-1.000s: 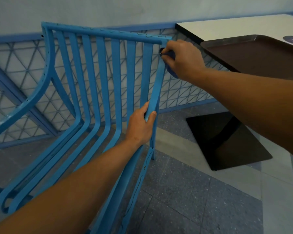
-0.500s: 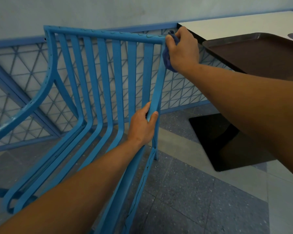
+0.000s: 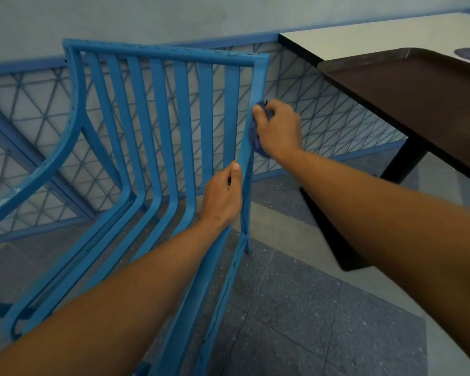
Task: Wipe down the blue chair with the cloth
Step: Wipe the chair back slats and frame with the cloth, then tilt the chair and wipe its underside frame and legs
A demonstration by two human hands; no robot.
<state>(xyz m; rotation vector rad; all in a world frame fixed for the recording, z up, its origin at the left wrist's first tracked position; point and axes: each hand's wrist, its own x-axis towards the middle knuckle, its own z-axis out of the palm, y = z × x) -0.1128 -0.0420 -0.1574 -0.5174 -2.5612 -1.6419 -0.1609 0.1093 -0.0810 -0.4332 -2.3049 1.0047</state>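
Observation:
The blue chair (image 3: 158, 126) of slatted metal fills the left and middle of the head view, its back facing me. My left hand (image 3: 221, 198) grips the right upright of the backrest low down, thumb along the bar. My right hand (image 3: 278, 128) is shut on a dark blue cloth (image 3: 255, 131) and presses it against the outer side of the same upright, a little above my left hand. Most of the cloth is hidden under my fingers.
A white-topped table (image 3: 364, 33) with a black post stands at the right, and a dark brown tray (image 3: 407, 85) overhangs its edge. A blue mesh railing (image 3: 323, 109) runs behind the chair. Grey speckled floor tiles lie below.
My right hand has slid the cloth down the right upright from the top corner of the backrest to about mid-height. My left hand keeps its grip lower on the same bar.

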